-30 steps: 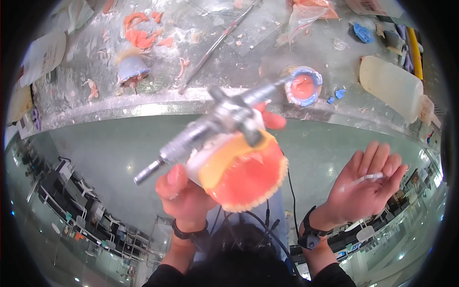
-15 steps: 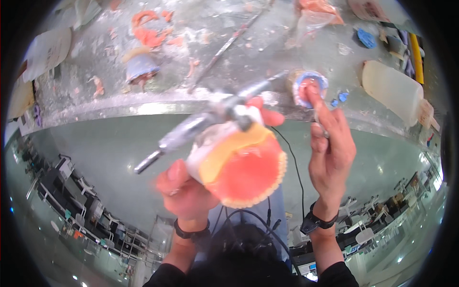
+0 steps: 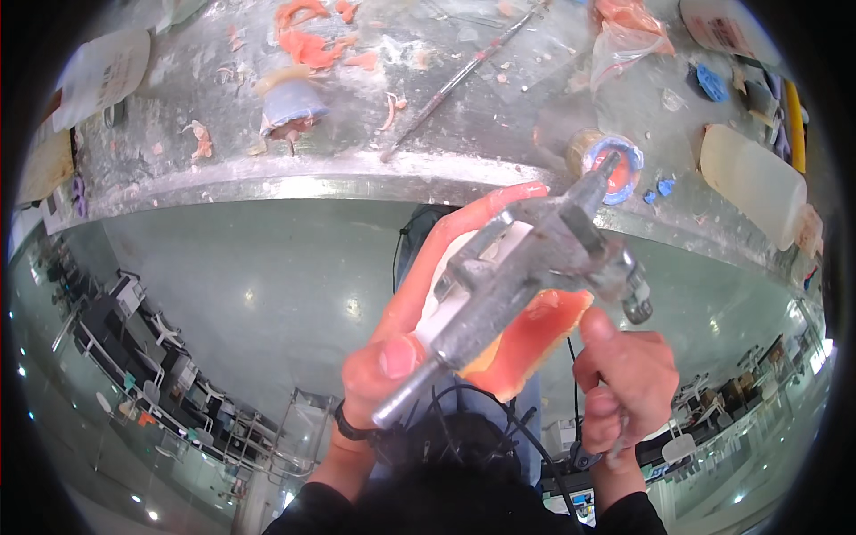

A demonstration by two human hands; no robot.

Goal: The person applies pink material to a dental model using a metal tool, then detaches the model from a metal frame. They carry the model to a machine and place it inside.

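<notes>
A metal dental articulator (image 3: pixel 526 276) carrying a white plaster model (image 3: pixel 441 294) is gripped in my left hand (image 3: pixel 401 330), thumb in front and fingers stretched along the far side. Below its metal frame shows a red wax denture plate (image 3: pixel 539 334) with a yellowish scalloped edge, partly hidden by the frame. My right hand (image 3: pixel 629 379) is beside that plate with its fingers curled, the thumb tip close to its edge; whether they touch I cannot tell. What the curled fingers hold, if anything, is hidden. Past the articulator's tip, a blue-rimmed cup (image 3: pixel 635 169) with pink material inside lies on the bench.
Along the metal bench (image 3: pixel 357 125) lie a long thin tool (image 3: pixel 464 80), pink-red scraps (image 3: pixel 308 45), a second bluish cup (image 3: pixel 292 107) and a plastic bag (image 3: pixel 624 45). Translucent plastic containers (image 3: pixel 749 187) stand at both sides. A black cable (image 3: pixel 575 383) hangs near my right hand.
The articulator has turned and moved right, so its metal frame now faces up over the wax. My right hand has drawn back from the blue-rimmed cup, down beside the denture plate, fingers curling.
</notes>
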